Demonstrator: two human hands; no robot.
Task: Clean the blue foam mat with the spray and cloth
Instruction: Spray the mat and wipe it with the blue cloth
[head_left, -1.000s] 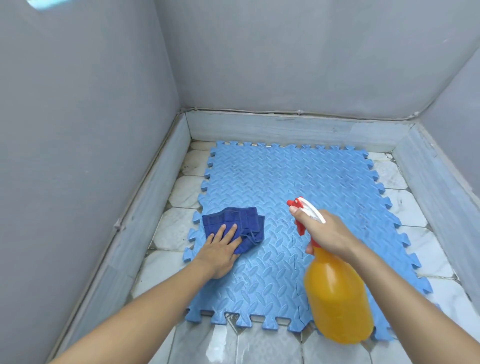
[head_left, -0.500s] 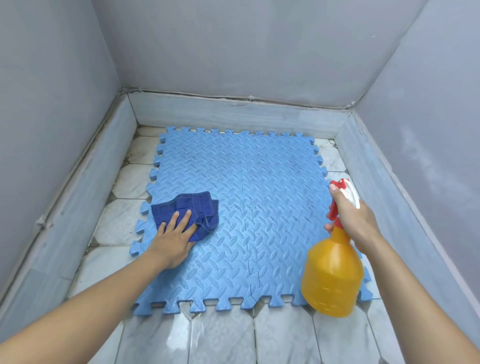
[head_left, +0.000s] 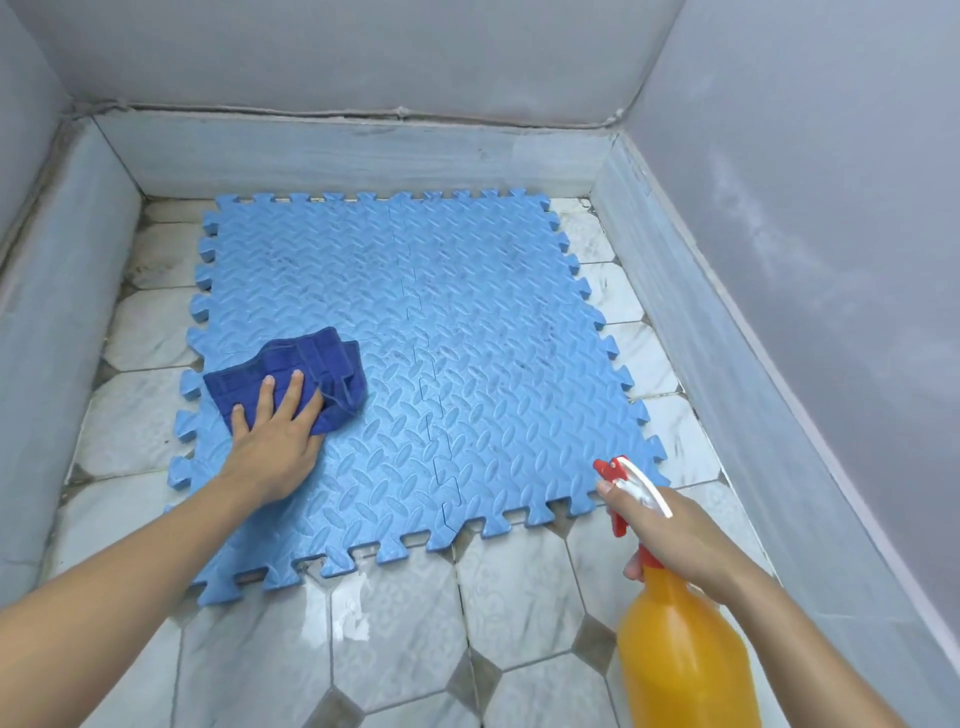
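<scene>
I read the blue foam mat (head_left: 415, 364) as lying flat on the marble-look tiled floor (head_left: 519, 597), filling most of the bay between the grey skirting walls (head_left: 337, 150). It is made of interlocking squares with toothed edges and an embossed diamond-plate texture; faint dark smudges show toward its far right part.

My left hand (head_left: 275, 447) presses flat, fingers straight and spread, on the dark blue cloth (head_left: 296, 374). The cloth is a folded, hemmed woven rag, bunched at its right edge, and sits on the mat's near left part. I judge the flat palm is there to spread pressure for wiping.

My right hand (head_left: 670, 535) is wrapped round the neck of the spray bottle (head_left: 680, 649), index finger resting on top of the white and red spray head (head_left: 623, 480). The bottle is translucent orange plastic, held above the floor just off the mat's near right corner, nozzle aimed left and far over the mat. I judge this hold readies a spray onto the unwiped area.
</scene>
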